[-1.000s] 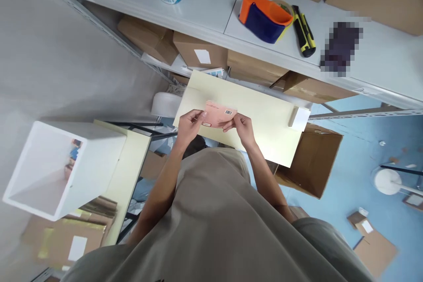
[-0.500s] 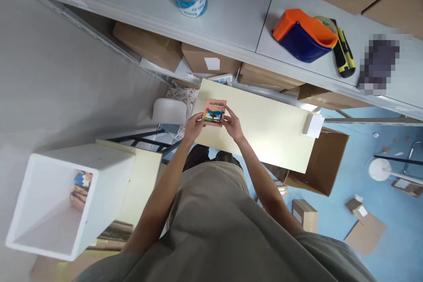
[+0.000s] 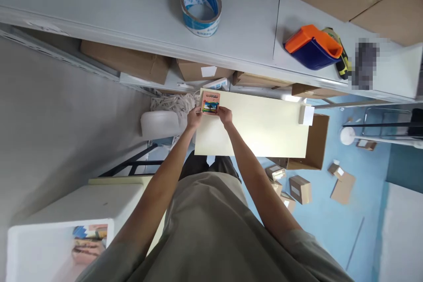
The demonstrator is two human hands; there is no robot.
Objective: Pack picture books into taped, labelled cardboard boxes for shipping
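Across the centre of the frame stretches a pale yellow table (image 3: 264, 130). Over its left end, the left hand (image 3: 194, 118) pinches one side of a pink packet (image 3: 210, 104) with a tree picture, and the right hand (image 3: 225, 116) grips its opposite side. A white box (image 3: 306, 115) sits at the table's right end. At top centre, a grey shelf (image 3: 115, 4) bears a blue-and-white tape roll (image 3: 202, 27); at upper right, an orange-and-blue tape dispenser (image 3: 313, 53).

The pink booklet (image 3: 210, 106) looks like smooth printed paper or card. The pale tabletop (image 3: 264, 130) is smooth with a soft sheen, and the grey shelf (image 3: 132, 13) looks like painted metal. The tape dispenser (image 3: 312, 53) is smooth plastic, the open carton (image 3: 319, 141) matt cardboard, the white bin (image 3: 86, 202) smooth and dull, the shirt (image 3: 205, 220) matt cloth
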